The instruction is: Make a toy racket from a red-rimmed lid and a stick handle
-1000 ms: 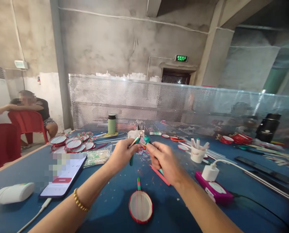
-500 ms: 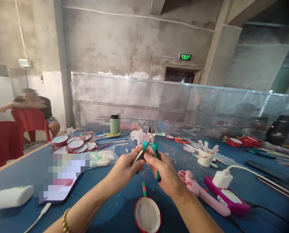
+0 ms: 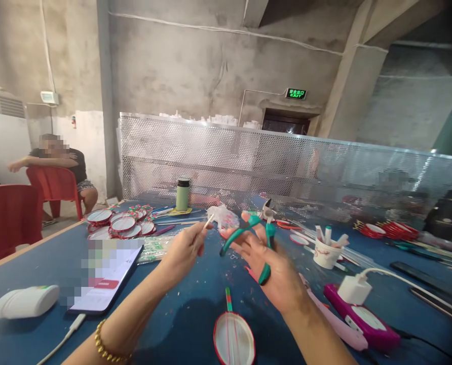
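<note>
My left hand [image 3: 186, 251], closed in a pinch, holds a thin pale stick [image 3: 210, 220] whose tip points up and right. In my right hand [image 3: 275, 276] lie teal-handled diagonal cutters [image 3: 270, 230], their handles spread wide and jaws pointing up. The fingers of that hand are partly extended, with one handle across them and the other in the palm. Below both hands, a small round drum [image 3: 234, 338] with a red rim and a green-and-red striped handle rests on the blue table [image 3: 184, 329].
Left: a pile of similar small drums [image 3: 123, 223], a plastic bag of sticks [image 3: 155, 248], a phone [image 3: 112, 279] and a white case [image 3: 25, 301]. Right: a cup of pens [image 3: 328, 253], a pink handled object [image 3: 336, 324], and a magenta power block [image 3: 363, 317]. A perforated metal screen [image 3: 211, 157] stands behind.
My hands have moved apart, the left keeping the thin stick and the right carrying the cutters to the right. The cutters' handles have spread wider. The view has shifted slightly.
</note>
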